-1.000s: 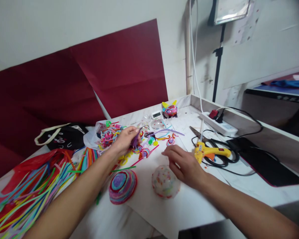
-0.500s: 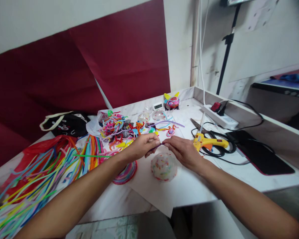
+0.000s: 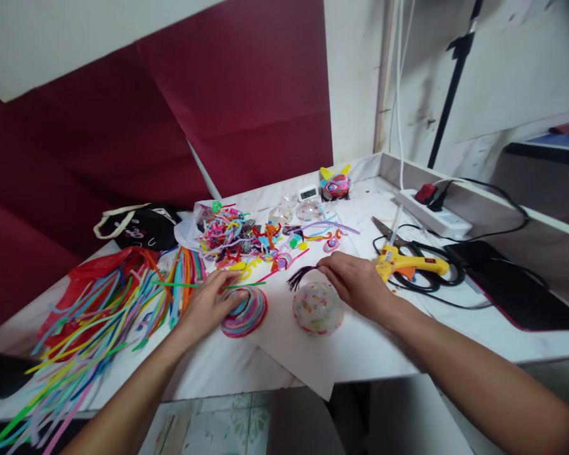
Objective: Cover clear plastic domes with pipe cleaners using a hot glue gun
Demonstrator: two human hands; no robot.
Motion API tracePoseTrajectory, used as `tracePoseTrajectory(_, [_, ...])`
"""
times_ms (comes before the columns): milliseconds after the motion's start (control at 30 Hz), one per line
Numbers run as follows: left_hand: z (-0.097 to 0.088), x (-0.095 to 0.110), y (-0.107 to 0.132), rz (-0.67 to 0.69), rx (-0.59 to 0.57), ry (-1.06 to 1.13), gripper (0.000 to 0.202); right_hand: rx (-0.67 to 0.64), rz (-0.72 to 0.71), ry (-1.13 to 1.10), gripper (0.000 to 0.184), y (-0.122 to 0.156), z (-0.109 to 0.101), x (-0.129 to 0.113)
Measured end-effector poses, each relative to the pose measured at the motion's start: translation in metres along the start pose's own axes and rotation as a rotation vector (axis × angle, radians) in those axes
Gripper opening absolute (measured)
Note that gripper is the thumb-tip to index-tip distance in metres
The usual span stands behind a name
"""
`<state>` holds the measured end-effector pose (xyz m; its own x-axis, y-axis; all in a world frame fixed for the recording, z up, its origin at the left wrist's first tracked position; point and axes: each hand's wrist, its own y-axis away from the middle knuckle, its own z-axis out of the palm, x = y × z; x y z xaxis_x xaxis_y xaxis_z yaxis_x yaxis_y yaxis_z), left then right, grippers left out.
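Note:
My right hand pinches a small dark bundle of strands, like a tassel, whose loose ends fan out to the left. Beneath it sits a clear dome with coloured specks on white paper. My left hand is open, thumb and fingers apart, at the left edge of a striped dome wound with pink, blue and purple pipe cleaners. Whether it touches that dome I cannot tell. A green pipe cleaner lies by its fingertips.
Long pipe cleaners spread over the left side. A pile of coloured scraps lies at the back. To the right are a yellow glue gun, scissors, a phone and a power strip. A decorated ball stands behind.
My hands have parted. The left moved down and left to the striped dome and opened; the right keeps the dark tassel, which now shows fanned out. The view has shifted slightly.

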<state>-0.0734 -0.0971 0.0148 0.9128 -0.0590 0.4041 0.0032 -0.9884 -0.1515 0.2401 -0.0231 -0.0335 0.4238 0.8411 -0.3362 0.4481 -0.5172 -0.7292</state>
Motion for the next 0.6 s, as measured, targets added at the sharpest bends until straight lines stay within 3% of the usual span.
tracePoseTrajectory(133, [0.021, -0.015, 0.032, -0.056, 0.069, -0.17, 0.065, -0.027, 0.005, -0.002, 0.024, 0.001, 0.001, -0.001])
tracePoseTrajectory(300, [0.041, -0.016, 0.042, -0.035, 0.051, -0.272, 0.077, -0.031, -0.009, 0.001, 0.023, 0.002, 0.002, 0.0])
tracePoseTrajectory(433, [0.042, -0.023, 0.04, -0.001, 0.063, -0.288, 0.078, -0.035, -0.016, 0.021, 0.024, 0.003, 0.003, 0.001])
tracePoseTrajectory(600, [0.036, -0.046, 0.049, 0.044, 0.052, -0.312, 0.086, -0.03, -0.034, 0.026, 0.024, 0.003, 0.003, 0.0])
